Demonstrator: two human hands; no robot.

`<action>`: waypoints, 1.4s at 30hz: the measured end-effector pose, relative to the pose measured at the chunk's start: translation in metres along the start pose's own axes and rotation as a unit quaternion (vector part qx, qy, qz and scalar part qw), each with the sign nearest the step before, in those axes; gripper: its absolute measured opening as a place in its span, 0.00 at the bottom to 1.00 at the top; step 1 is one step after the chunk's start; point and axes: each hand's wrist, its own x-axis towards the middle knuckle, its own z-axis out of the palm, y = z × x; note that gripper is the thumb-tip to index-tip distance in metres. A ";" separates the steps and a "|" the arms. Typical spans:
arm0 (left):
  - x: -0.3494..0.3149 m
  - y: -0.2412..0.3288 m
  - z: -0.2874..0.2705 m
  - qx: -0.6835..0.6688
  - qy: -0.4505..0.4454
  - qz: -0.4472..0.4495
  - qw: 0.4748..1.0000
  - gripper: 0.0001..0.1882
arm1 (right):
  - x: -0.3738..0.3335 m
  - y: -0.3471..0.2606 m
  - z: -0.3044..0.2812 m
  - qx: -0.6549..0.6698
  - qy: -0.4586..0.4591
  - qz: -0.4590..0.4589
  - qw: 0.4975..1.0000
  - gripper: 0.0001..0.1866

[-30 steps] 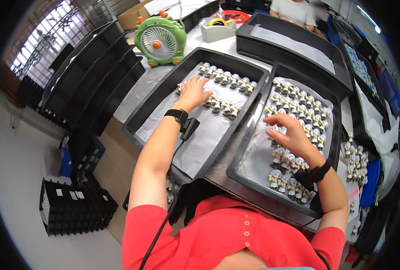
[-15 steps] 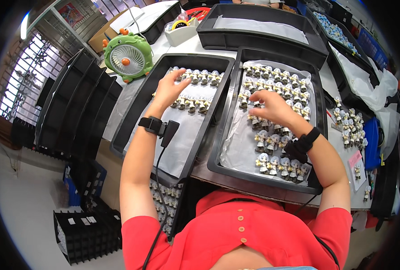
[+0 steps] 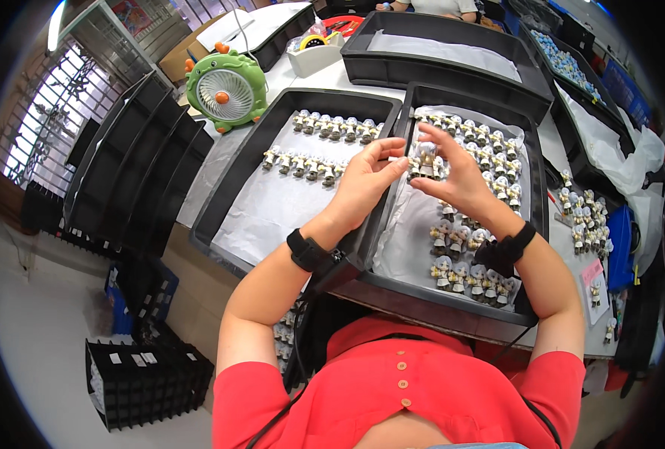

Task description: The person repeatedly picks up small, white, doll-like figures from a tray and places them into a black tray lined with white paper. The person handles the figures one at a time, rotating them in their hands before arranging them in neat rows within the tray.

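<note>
My left hand [image 3: 362, 179] is over the rim between two black trays, its thumb and fingers curled together around something small and pale that I cannot make out. Facing it, my right hand [image 3: 456, 176] curves over the right tray [image 3: 392, 262], thumb and fingers apart. Between its fingertips appears a small figurine [image 3: 425, 159] with pale hair; whether the hand touches it cannot be told. More such figurines [image 3: 471, 277] stand in rows on white paper in that tray, partly behind my right hand and wrist. Two rows of figurines [image 3: 336, 127] lie in the left tray [image 3: 220, 202].
A green fan [image 3: 228, 93] stands beyond the left tray. Another black tray [image 3: 445, 67] lies at the back. Loose figurines [image 3: 583, 217] and a blue bin [image 3: 621, 239] are at the right. Stacked black trays [image 3: 123, 165] stand at the left. A person [image 3: 445, 7] sits across.
My left hand has moved right, away from the left tray's figurine rows, to beside my right hand. My right hand has shifted slightly, with its fingers raised more. The view has shifted a little.
</note>
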 end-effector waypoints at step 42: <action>-0.008 0.004 0.010 -0.289 -0.125 -0.082 0.946 0.22 | -0.009 -0.023 0.006 0.079 0.012 -0.101 0.992 0.54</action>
